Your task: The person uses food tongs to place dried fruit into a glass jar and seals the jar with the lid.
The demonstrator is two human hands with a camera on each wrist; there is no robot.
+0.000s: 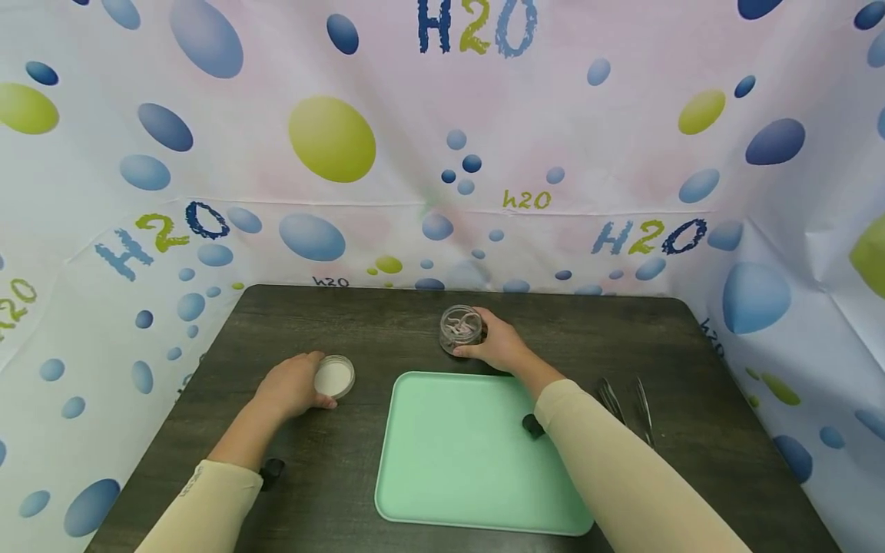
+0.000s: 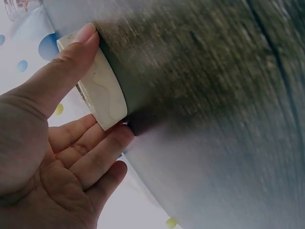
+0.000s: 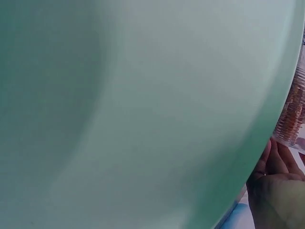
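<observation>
On the left of the table, my left hand (image 1: pixel 289 386) pinches a round white lid (image 1: pixel 336 378) between thumb and fingers. Its pale face points up, close over the dark tabletop; the left wrist view shows the lid's rim (image 2: pixel 104 93) side-on, with the thumb along one edge. Farther back, near the middle, my right hand (image 1: pixel 503 344) grips a clear jar (image 1: pixel 452 332) from its right side. The uncovered jar stands upright with pinkish, strip-like pieces inside. Only a slice of its ribbed wall (image 3: pixel 291 117) shows in the right wrist view, past the tray.
A mint-green tray (image 1: pixel 470 453) lies in front of the jar, under my right forearm. Several metal pieces of cutlery (image 1: pixel 644 411), one a fork, lie to the tray's right, partly behind the sleeve. A printed curtain (image 1: pixel 429 253) hangs behind the dark table (image 1: pixel 332 476).
</observation>
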